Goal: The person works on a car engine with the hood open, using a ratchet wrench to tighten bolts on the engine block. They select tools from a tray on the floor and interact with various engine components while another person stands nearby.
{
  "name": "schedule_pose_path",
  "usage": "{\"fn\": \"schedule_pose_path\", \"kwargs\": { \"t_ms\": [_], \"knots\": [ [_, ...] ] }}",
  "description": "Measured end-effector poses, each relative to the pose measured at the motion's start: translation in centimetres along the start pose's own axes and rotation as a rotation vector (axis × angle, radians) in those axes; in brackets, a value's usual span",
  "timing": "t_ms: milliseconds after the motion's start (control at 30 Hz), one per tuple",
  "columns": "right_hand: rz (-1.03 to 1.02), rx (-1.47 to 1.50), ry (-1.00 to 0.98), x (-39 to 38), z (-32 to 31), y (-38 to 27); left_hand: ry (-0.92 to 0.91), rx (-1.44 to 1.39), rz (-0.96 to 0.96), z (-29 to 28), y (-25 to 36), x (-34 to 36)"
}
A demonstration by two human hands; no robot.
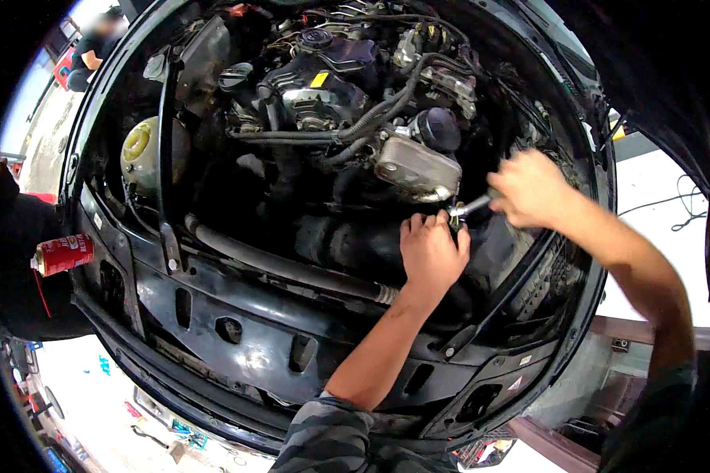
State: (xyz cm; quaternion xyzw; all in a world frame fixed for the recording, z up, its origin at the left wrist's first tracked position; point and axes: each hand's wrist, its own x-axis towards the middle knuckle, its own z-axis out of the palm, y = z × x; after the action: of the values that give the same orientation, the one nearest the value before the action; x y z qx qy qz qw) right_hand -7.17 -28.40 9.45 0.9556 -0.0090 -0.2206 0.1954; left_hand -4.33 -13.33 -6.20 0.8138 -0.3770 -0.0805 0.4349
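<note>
My right hand (pixel 528 189) is closed round the handle of a silver ratchet wrench (pixel 473 206), slightly smeared by motion. The head of the wrench sits just below a ribbed metal oil cooler (pixel 420 165), above a dark gap in the engine bay. Beside that head is my left hand (pixel 435 251), its fingers bent and pressed together, the tips reaching down at the tool's end. What they grip there is hidden behind the fingers. A black cylindrical housing (pixel 436 128) rises behind the cooler.
A black engine cover (pixel 323 87) fills the back. The coolant tank (pixel 146 154) with its yellowish cap stands at left. A black front crossmember (pixel 244 296) runs across the near side. A red spray can (pixel 65 254) lies at the left edge. Another person (pixel 95 51) is at far left.
</note>
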Motion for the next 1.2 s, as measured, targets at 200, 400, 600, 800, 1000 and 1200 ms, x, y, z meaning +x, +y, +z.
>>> {"fn": "schedule_pose_path", "kwargs": {
  "t_ms": [200,400,600,800,1000,1200],
  "knots": [
    [-0.311,-0.378,-0.197,4.4,-3.5,-1.5,-0.056,0.011,0.023,0.2,1.0,0.2],
    [-0.087,-0.070,-0.126,1.0,0.8,-0.2,0.010,0.011,0.028,0.7,0.4,-0.2],
    [-0.006,-0.088,0.075,-0.1,1.5,-1.4,-0.063,0.002,0.027,0.3,0.6,0.0],
    [0.004,-0.048,0.174,-0.9,2.4,-1.1,-0.096,0.049,0.052,0.4,0.9,0.0],
    [0.061,0.021,0.244,-1.5,3.4,-0.9,-0.127,0.046,0.058,0.2,0.9,0.2],
    [0.126,0.017,0.230,-2.1,4.6,-1.8,-0.089,0.055,0.086,0.1,0.3,-0.2]
  ]
}}
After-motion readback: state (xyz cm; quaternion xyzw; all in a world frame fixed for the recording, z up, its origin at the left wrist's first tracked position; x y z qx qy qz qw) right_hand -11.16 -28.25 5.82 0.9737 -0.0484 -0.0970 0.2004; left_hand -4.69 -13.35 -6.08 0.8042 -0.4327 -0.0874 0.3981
